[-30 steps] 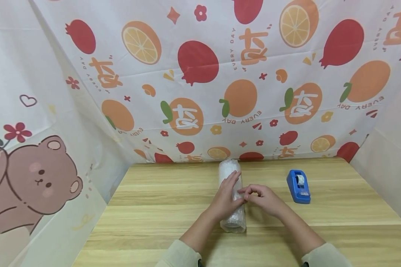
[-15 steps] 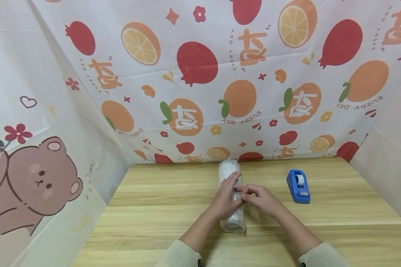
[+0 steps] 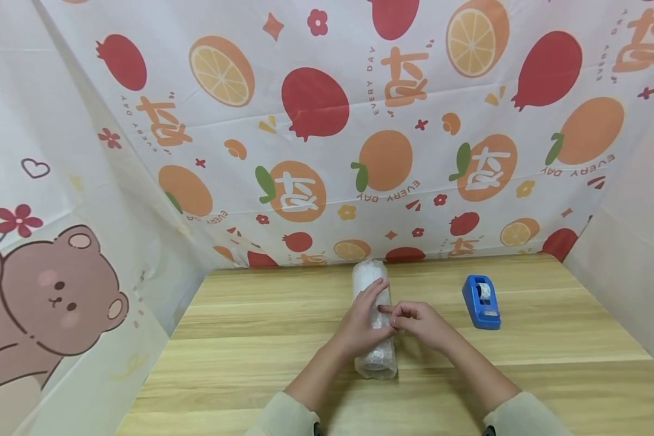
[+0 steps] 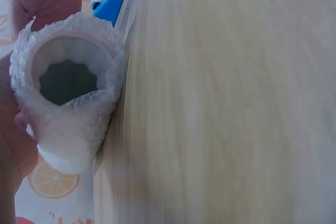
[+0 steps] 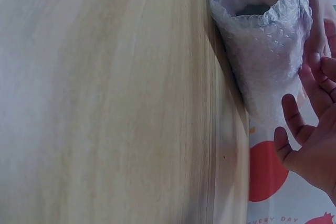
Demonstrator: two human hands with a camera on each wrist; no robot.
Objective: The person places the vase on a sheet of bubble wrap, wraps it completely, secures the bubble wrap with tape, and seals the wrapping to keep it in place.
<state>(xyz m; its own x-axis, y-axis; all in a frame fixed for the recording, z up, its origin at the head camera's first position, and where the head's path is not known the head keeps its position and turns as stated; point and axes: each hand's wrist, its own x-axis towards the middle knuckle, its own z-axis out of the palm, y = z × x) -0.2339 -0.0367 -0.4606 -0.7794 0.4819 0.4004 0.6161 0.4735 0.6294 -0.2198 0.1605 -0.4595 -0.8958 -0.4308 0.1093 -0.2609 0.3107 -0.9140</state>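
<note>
A roll-shaped bundle of bubble wrap (image 3: 380, 354) lies lengthwise on the wooden table. In the left wrist view its near end shows a pale round rim around a dark scalloped hollow inside the wrap (image 4: 68, 135). My left hand (image 3: 360, 327) rests over the bundle, its fingers stretched toward the far end. From the right, my right hand (image 3: 421, 324) meets it, one fingertip on the wrap and the thumb and finger drawn together beside my left thumb. I cannot tell whether a thin piece lies between those fingertips. The right wrist view shows other right fingers (image 5: 296, 121) loosely spread.
A blue tape dispenser (image 3: 482, 303) with a roll of tape stands to the right of the bundle. Behind the wooden table (image 3: 240, 351) hangs a fruit-print cloth (image 3: 316, 151). A bear-print cloth (image 3: 60, 303) hangs at the left.
My right fingertips have moved slightly left, farther onto the bubble wrap. The left hand keeps its place on the bundle. The whole head view has shifted a little.
</note>
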